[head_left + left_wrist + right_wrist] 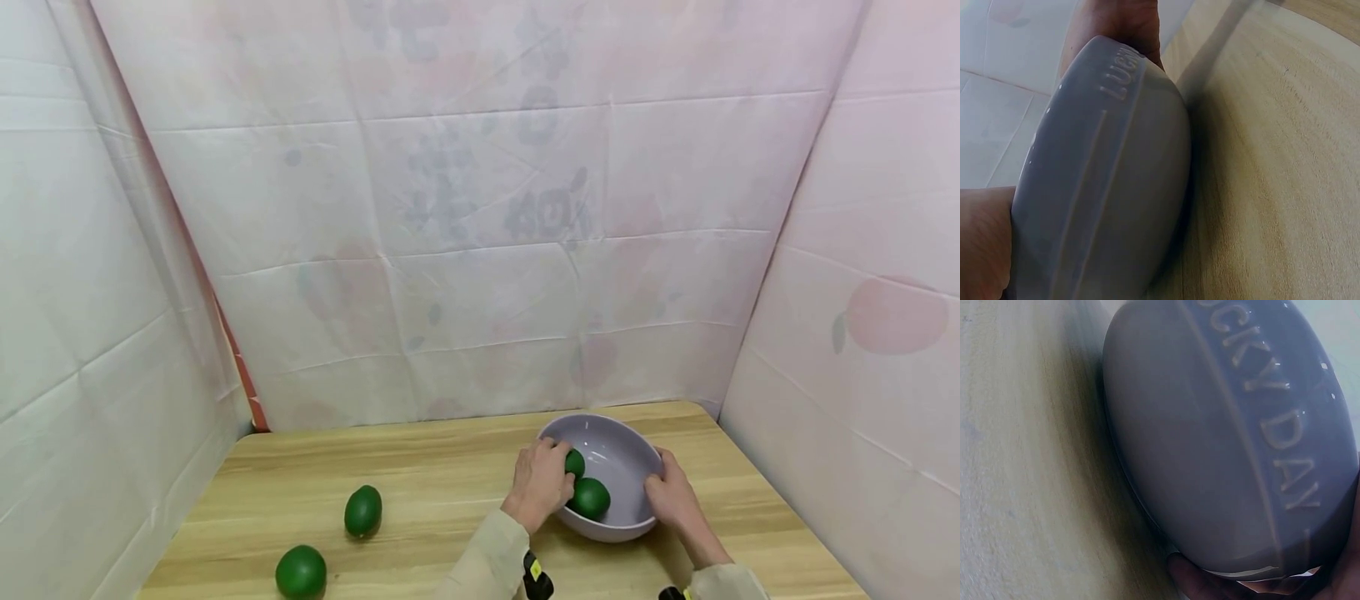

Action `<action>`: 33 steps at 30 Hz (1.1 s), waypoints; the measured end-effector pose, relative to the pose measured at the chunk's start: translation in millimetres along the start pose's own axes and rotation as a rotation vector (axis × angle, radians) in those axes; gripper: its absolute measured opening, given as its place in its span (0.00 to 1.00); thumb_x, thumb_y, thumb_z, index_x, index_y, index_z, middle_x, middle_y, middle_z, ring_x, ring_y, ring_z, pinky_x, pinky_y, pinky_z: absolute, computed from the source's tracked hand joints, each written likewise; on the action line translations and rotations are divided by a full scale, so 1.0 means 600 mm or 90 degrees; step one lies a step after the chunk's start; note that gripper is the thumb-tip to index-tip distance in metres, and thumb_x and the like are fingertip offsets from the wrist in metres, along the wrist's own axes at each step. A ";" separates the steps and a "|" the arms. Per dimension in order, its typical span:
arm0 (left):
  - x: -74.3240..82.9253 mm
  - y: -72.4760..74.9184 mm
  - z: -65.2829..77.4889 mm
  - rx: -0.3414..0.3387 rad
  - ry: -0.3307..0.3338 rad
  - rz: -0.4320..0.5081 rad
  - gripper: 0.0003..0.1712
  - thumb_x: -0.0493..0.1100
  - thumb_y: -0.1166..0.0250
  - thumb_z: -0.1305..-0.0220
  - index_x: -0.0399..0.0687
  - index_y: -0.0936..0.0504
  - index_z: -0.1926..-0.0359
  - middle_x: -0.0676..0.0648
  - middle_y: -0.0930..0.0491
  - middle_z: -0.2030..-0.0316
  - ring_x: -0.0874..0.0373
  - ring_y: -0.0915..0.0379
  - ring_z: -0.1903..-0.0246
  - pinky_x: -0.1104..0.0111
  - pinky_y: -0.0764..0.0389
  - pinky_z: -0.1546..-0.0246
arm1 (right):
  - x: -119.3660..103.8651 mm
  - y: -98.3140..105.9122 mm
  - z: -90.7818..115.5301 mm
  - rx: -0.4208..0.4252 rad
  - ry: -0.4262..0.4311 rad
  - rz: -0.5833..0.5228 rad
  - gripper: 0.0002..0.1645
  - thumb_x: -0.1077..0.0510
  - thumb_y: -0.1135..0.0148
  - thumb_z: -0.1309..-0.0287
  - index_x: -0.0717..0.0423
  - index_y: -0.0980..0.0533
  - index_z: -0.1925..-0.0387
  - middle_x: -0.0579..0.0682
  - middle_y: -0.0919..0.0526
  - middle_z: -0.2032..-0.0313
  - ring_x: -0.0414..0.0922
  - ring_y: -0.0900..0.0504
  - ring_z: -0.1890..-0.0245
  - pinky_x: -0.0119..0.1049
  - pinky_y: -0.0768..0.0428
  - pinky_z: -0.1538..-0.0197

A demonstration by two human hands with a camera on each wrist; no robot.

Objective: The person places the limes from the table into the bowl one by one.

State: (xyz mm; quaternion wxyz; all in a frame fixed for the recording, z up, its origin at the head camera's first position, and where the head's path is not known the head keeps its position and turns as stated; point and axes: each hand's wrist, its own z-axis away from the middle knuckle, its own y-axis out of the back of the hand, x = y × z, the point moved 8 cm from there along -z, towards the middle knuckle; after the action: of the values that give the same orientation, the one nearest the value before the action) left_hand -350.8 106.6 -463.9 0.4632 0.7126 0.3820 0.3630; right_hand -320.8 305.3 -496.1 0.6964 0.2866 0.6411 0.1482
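A round lavender-grey bowl (622, 467) is at the right of the table, with raised lettering on its outer wall (1229, 437). My right hand (672, 493) grips its right rim, thumb on the inner side and fingers along the outside. Over the left rim reaches my left hand (538, 485), its fingers and thumb around a dark green oval fruit (575, 463) in the bowl, which they partly cover. Just nearer to me, a second green fruit (590, 498) lies against the bowl's inside. From the left wrist view, the bowl's outer wall (1104, 169) hides my left fingertips.
Two more green fruits lie on the left of the wooden table (450, 467): an oval one (363, 511) and a rounder one (301, 572) nearer the front. Pale printed sheets (480, 250) hang as walls behind and on both sides.
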 end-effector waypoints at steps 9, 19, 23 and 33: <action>-0.001 -0.005 -0.001 -0.001 0.008 -0.002 0.20 0.53 0.31 0.37 0.61 0.17 0.45 0.55 0.16 0.52 0.60 0.20 0.53 0.64 0.19 0.52 | -0.005 0.001 0.001 -0.003 0.010 0.001 0.41 0.70 0.65 0.40 0.69 0.54 0.23 0.77 0.46 0.26 0.72 0.42 0.27 0.67 0.39 0.27; 0.003 -0.004 -0.006 -0.020 0.023 -0.016 0.20 0.55 0.31 0.36 0.62 0.17 0.43 0.56 0.17 0.50 0.61 0.21 0.51 0.66 0.20 0.50 | -0.022 0.010 -0.007 -0.034 0.031 0.042 0.46 0.72 0.60 0.47 0.67 0.54 0.23 0.77 0.47 0.26 0.73 0.41 0.28 0.66 0.37 0.29; 0.003 -0.001 -0.008 -0.018 0.024 -0.016 0.21 0.54 0.31 0.36 0.62 0.18 0.43 0.55 0.17 0.50 0.61 0.21 0.51 0.65 0.20 0.48 | -0.030 0.017 -0.018 -0.054 0.032 0.058 0.46 0.71 0.58 0.49 0.70 0.52 0.25 0.80 0.42 0.31 0.72 0.31 0.37 0.57 0.20 0.45; 0.002 -0.003 -0.003 -0.015 0.014 -0.021 0.21 0.54 0.31 0.35 0.61 0.18 0.43 0.55 0.17 0.50 0.61 0.21 0.51 0.66 0.20 0.48 | -0.021 0.006 -0.045 -0.047 0.040 0.104 0.40 0.70 0.60 0.43 0.70 0.46 0.26 0.78 0.38 0.31 0.72 0.33 0.33 0.66 0.30 0.34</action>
State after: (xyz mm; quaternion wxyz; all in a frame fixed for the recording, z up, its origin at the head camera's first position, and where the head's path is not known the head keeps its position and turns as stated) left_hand -352.4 108.6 -465.0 0.4731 0.6966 0.3945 0.3677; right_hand -348.1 306.4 -484.1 0.6717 0.3073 0.6310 0.2371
